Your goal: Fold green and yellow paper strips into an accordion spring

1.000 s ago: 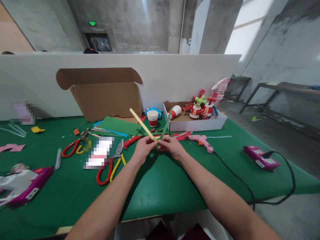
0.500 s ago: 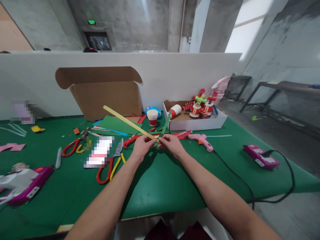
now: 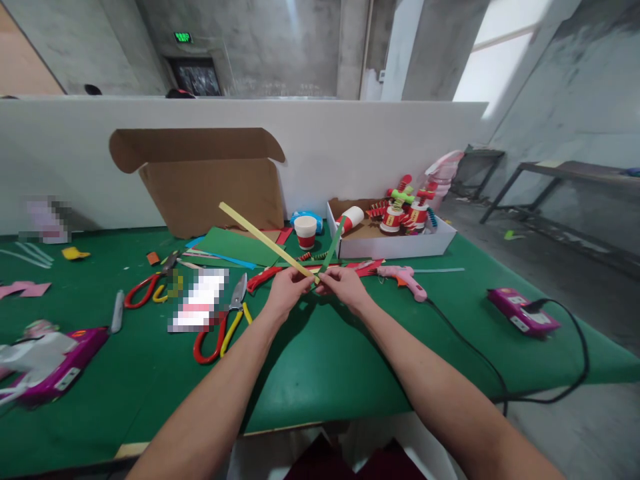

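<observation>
"So, which step?"

"Probably the folding part, tbh. Pinching the yellow strip [image 3: 263, 236] in the left hand [image 3: 287, 292] and the green strip [image 3: 333, 245] in the right hand [image 3: 345, 288], with ends together over the desk [image 3: 320, 387]."

"And next?"

"Likely calls for a tight squeeze at the crossing, then a crease."

2 bare forearms [image 3: 220, 377] angle inward; left hand [image 3: 289, 292] and right hand [image 3: 346, 289] pinch, fingertips [image 3: 307, 283] close together.

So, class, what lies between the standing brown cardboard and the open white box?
The head view shows a red-and-white cup, a blue item partly hidden behind it, and a bit of red paper between the brown cardboard and white box.
</observation>
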Available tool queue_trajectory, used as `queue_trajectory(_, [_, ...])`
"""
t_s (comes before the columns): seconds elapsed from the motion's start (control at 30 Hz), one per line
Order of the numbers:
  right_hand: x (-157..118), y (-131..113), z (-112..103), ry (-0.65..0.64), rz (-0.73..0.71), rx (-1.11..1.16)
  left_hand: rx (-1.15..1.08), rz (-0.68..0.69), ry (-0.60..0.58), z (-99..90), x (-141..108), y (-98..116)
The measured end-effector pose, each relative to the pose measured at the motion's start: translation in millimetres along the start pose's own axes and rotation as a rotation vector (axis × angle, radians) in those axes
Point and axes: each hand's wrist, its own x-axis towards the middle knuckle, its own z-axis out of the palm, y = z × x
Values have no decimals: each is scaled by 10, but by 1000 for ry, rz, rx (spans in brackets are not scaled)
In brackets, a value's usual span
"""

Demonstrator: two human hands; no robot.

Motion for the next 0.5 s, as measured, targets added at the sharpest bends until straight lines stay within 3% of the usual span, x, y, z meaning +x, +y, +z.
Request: queue_trajectory(0.5, [-57,-77,38,-22,54,77,-45,10,-8,-6,15,-42])
